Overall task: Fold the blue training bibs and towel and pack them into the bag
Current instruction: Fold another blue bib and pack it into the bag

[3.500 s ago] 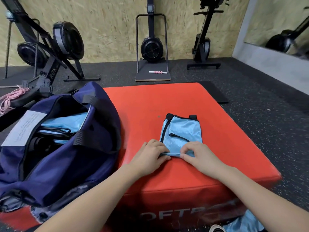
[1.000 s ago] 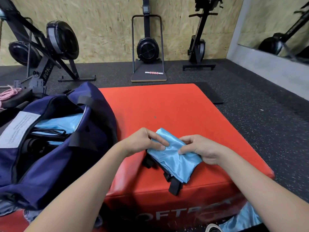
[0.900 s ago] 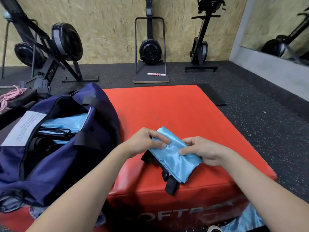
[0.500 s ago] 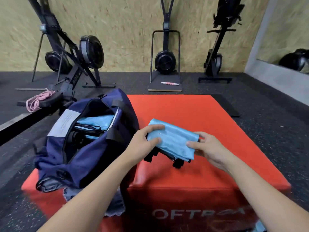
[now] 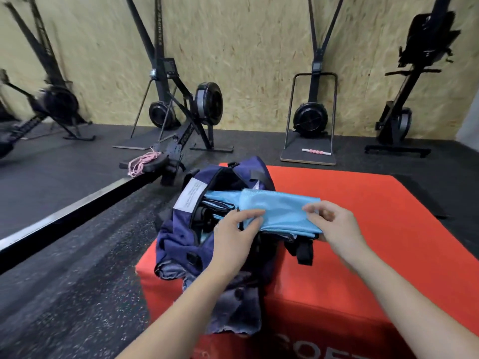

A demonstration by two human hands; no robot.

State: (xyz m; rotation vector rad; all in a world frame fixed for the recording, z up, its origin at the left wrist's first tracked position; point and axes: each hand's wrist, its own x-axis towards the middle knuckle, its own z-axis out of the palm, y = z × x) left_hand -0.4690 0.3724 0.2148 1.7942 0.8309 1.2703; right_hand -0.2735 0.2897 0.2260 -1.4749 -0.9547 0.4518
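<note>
- Head view: the left hand pinches the left edge of the folded bib; the right hand grips its right edge.
- The bib is held above the open bag, partly over its opening.
- The bag rests on the red box and contains more blue fabric.

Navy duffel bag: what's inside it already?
Through the navy duffel bag's open top, folded light blue fabric with black trim and something black beneath show. The held folded blue bib covers the opening's right part; deeper contents are hidden.
</note>
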